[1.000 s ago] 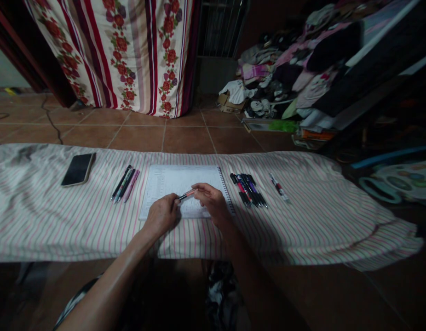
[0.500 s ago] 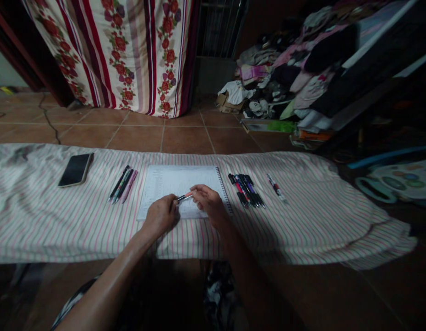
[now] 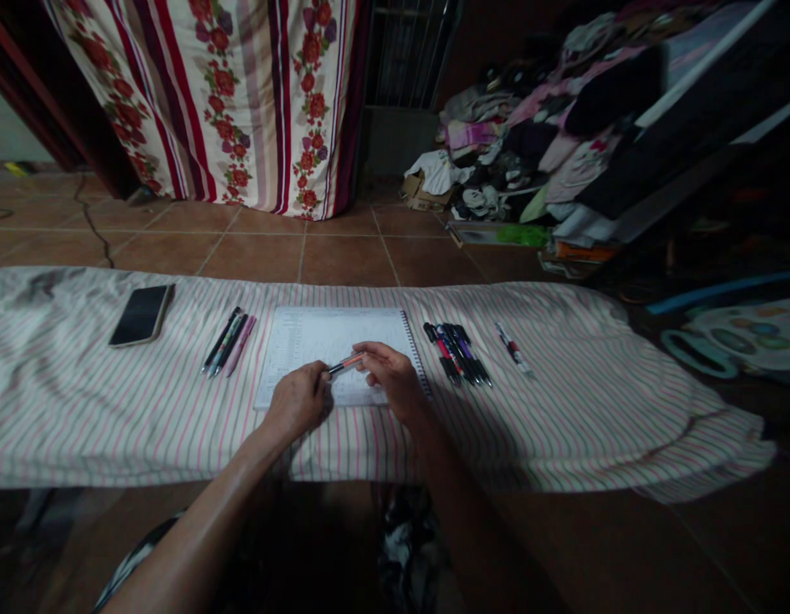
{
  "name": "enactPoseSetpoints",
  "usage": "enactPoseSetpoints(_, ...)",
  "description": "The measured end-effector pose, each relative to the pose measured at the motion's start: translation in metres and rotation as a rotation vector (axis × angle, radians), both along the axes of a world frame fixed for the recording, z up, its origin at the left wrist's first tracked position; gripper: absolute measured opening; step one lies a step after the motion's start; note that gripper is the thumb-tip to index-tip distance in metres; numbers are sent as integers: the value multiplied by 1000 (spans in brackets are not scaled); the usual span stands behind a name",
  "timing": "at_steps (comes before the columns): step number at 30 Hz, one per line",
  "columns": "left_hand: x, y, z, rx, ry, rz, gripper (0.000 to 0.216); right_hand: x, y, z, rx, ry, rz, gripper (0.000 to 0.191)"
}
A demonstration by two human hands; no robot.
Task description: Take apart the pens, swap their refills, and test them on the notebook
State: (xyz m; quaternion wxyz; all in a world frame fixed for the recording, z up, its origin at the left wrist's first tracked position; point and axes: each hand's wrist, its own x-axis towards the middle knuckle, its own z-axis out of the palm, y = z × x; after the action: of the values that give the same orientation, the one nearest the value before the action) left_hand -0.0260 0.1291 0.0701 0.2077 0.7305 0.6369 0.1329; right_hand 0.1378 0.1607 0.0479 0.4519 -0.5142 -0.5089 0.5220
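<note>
Both hands are over a spiral notebook [image 3: 344, 328] with an open white page. A pen [image 3: 346, 363], dark at one end and orange-pink toward the other, spans the gap between them. My left hand [image 3: 301, 394] is closed around its dark end, resting on the page's lower left. The fingers of my right hand [image 3: 388, 375] are curled at the pen's other end and pinch it. To the right of the notebook lies a row of several pens [image 3: 457, 354], and farther right a single white, red and black pen [image 3: 514, 350]. Left of it, several pens [image 3: 227, 343] lie side by side.
A striped cloth [image 3: 145, 409] covers the table. A phone [image 3: 141, 315] lies at its left. Beyond the far edge are a tiled floor [image 3: 260, 247], a floral curtain [image 3: 254, 102] and a heap of clothes [image 3: 529, 136]. A blue-rimmed chair [image 3: 740, 337] stands at the right.
Hands and pen stay in nearly the same place. The pen's orange-pink part shows slightly more clearly between the hands.
</note>
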Motion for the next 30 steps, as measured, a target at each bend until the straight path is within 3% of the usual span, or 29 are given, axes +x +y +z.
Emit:
enactPoseSetpoints(5, -1, 1, -1, 4, 5, 3, 24, -2, -1, 3, -45, 125, 18, 40)
enactPoseSetpoints(11, -1, 1, -3, -2, -18, 9, 24, -3, 3, -3, 27, 92, -87, 23)
enactPoseSetpoints(30, -2, 3, -7, 5, -79, 11, 25, 1, 2, -2, -1, 199, -100, 34)
